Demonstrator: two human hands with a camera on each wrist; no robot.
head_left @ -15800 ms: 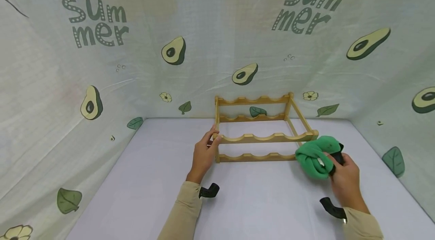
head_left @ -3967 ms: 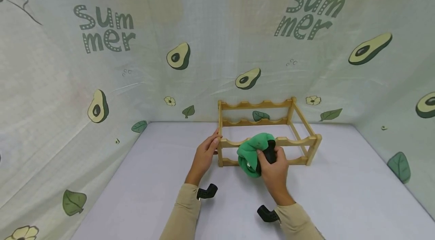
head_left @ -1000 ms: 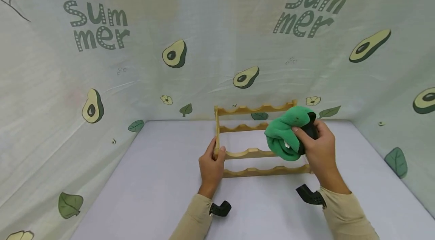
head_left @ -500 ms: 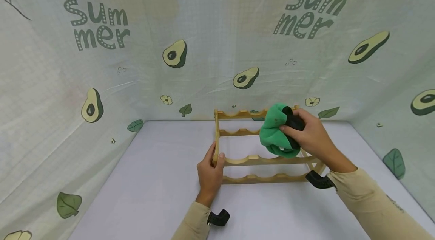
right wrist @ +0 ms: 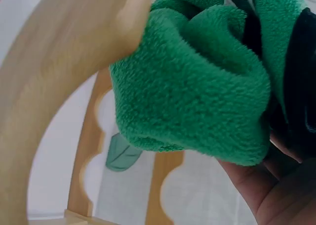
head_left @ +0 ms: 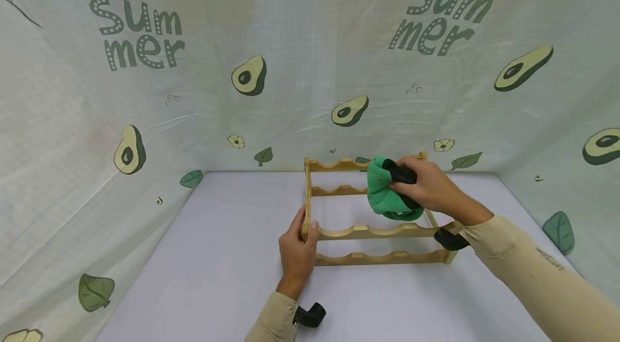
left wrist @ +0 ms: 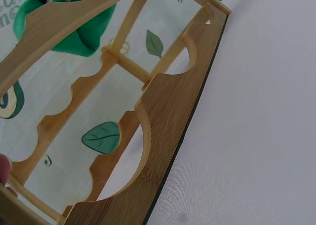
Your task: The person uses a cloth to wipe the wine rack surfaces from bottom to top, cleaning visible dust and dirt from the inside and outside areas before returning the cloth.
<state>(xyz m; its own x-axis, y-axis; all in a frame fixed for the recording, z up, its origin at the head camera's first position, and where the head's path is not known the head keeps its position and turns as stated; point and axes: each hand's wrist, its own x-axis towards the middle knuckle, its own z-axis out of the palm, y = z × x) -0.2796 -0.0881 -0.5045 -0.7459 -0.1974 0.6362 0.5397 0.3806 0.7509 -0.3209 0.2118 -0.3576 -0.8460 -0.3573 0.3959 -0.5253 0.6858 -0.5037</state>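
Note:
A wooden wine rack (head_left: 382, 232) with scalloped rails stands on the table. My left hand (head_left: 297, 253) grips its front left corner, thumb over the front upper rail. My right hand (head_left: 432, 189) holds a bunched green fluffy cloth (head_left: 386, 197) with a black part (head_left: 401, 172) on its hand side. The cloth is over the rack, overlapping the right half of the back upper rail in the head view. In the right wrist view the green cloth (right wrist: 192, 91) sits close behind a blurred rail (right wrist: 64, 62). The left wrist view shows the rack's scalloped rail (left wrist: 163, 106) up close.
A white-covered table (head_left: 218, 256) extends around the rack. Behind it hangs a pale curtain (head_left: 300, 24) printed with avocados and leaves. Black curved wrist mounts sit on both wrists, the right one (head_left: 451, 239) overlapping the rack's front right corner.
The cloth has gone from the front right corner, along the front rail, to above the back half. Over the last second it moved left. The rack now stands nearer to me.

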